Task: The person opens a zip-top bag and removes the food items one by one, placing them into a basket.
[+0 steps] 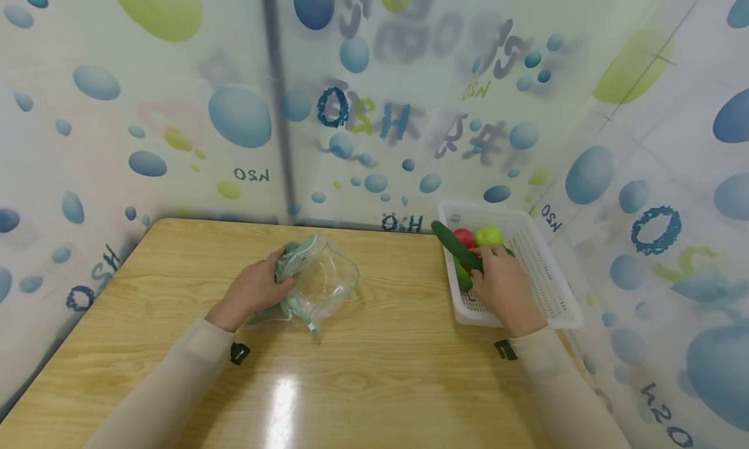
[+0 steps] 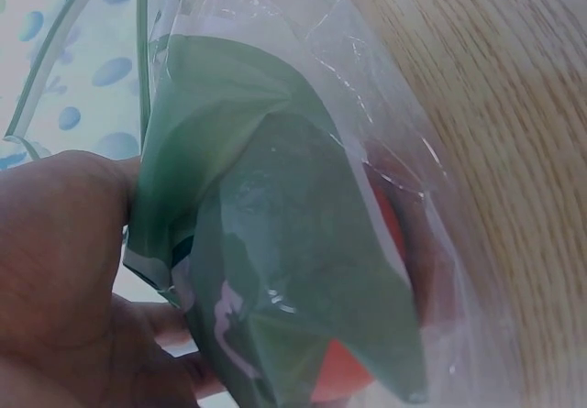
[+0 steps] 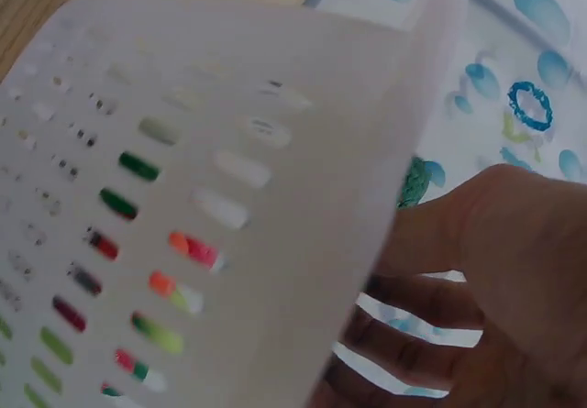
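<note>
My left hand (image 1: 257, 286) grips a clear plastic bag with green panels (image 1: 324, 277) at its green side, above the table. Through the plastic in the left wrist view, a rounded red-orange thing (image 2: 344, 371) shows in part; its kind is hidden. Over the white basket (image 1: 558, 293), my right hand (image 1: 504, 286) holds a dark green cucumber (image 1: 453, 241) by its near end, its far end slanting up past the basket's left rim. In the right wrist view the basket wall covers most of the fingertips, and a textured green bit (image 3: 415, 183) shows beside the thumb.
Inside the basket lie a red round item (image 1: 464, 236), a light green apple-like fruit (image 1: 488, 235) and another green item (image 1: 463, 277). The basket stands at the right of the wooden table (image 1: 374, 371), near the patterned back wall (image 1: 374, 156) and side wall.
</note>
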`<move>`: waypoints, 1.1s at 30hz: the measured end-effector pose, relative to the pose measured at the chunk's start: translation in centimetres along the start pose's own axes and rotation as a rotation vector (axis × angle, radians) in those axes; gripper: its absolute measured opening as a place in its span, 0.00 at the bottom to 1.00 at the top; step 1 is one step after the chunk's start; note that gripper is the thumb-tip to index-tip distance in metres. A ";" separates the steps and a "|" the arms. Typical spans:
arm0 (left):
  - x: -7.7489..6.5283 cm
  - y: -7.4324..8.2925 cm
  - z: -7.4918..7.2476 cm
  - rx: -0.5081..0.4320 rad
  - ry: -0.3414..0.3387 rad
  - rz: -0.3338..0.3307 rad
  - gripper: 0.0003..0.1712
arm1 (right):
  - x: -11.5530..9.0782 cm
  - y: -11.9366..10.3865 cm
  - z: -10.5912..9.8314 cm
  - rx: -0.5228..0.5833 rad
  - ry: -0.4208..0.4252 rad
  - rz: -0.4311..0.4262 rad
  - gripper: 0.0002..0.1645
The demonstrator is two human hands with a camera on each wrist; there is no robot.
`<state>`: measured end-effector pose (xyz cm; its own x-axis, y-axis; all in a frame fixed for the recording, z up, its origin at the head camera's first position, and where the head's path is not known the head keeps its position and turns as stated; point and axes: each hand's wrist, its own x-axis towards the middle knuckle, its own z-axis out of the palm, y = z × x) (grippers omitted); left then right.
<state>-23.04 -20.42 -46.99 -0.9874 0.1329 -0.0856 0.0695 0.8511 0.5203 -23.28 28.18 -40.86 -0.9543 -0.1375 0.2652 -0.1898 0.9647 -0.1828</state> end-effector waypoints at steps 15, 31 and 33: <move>-0.2 0.2 -0.1 -0.025 -0.009 -0.011 0.50 | 0.4 2.5 0.1 -0.064 -0.252 0.160 0.09; -0.1 0.2 -0.2 -0.013 -0.016 -0.018 0.50 | 0.1 2.9 0.2 -0.052 -0.299 0.190 0.18; -0.1 0.2 -0.2 -0.016 -0.015 -0.018 0.50 | 0.2 2.8 0.2 -0.046 -0.295 0.192 0.18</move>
<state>-22.99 -20.33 -46.69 -0.9862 0.1254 -0.1082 0.0491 0.8453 0.5320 -24.01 30.83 -41.54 -0.9984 -0.0057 -0.0562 0.0033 0.9874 -0.1581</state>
